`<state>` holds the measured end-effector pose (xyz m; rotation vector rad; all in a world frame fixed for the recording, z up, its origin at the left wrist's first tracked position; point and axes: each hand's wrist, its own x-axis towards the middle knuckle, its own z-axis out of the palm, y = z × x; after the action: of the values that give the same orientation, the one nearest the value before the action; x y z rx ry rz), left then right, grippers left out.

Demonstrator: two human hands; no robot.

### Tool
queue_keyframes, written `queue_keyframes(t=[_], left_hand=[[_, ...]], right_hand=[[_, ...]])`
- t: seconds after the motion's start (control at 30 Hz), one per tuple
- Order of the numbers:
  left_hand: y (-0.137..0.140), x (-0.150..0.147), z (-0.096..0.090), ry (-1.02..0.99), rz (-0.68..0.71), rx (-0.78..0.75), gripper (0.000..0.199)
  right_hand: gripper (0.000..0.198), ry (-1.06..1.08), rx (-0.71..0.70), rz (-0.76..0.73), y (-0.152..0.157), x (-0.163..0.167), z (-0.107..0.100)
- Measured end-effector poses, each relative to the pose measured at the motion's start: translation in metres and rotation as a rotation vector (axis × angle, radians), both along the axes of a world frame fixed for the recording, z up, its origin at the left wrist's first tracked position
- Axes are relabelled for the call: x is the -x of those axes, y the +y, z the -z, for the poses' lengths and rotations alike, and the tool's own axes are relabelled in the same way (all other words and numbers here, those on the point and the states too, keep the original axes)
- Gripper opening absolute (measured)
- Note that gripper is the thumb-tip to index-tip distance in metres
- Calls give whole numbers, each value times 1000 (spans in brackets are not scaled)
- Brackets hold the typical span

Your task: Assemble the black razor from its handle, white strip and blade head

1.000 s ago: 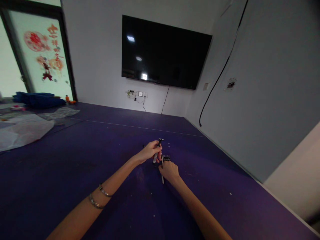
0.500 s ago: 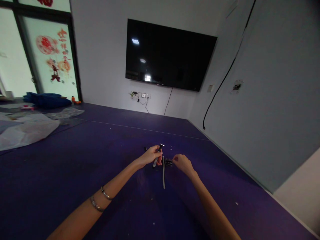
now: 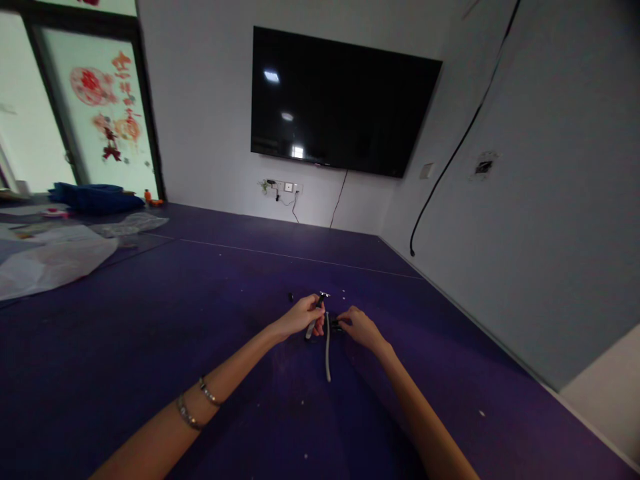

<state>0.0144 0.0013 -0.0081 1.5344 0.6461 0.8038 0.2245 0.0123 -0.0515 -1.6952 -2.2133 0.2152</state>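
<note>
Purple surface (image 3: 260,440): is stretching away beneath everything handled.
Bracelets (image 3: 188,415): two are encircling the left forearm (image 3: 245,357).
Grey strip (image 3: 328,357): is lying lengthwise, one end pointing toward the wearer.
Right hand (image 3: 363,328): is reaching to the black parts (image 3: 336,326), just right of the strip; thumb and fingertips are standing close together, but whether they are gripping a part cannot be told.
Left hand (image 3: 300,317): is gripping the slim tool (image 3: 311,329) in curled fingers, left of the strip, tool head pointing away.
Black piece (image 3: 291,296): is lying beyond the left hand.
Television (image 3: 345,100): is hanging on the far wall (image 3: 200,100).
</note>
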Motion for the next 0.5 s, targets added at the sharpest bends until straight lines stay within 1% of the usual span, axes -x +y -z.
queue_keyframes(t=[0.17,0.37,0.5], left_hand=[[0,0,2,15,-1,-3,9],[3,-2,8,6,19,-16,9],[1,-2,7,10,19,-12,8]], right_hand=[[24,6,23,22,0,0,1],[18,19,3,48,1,0,2],[14,23,-17,63,1,1,2]])
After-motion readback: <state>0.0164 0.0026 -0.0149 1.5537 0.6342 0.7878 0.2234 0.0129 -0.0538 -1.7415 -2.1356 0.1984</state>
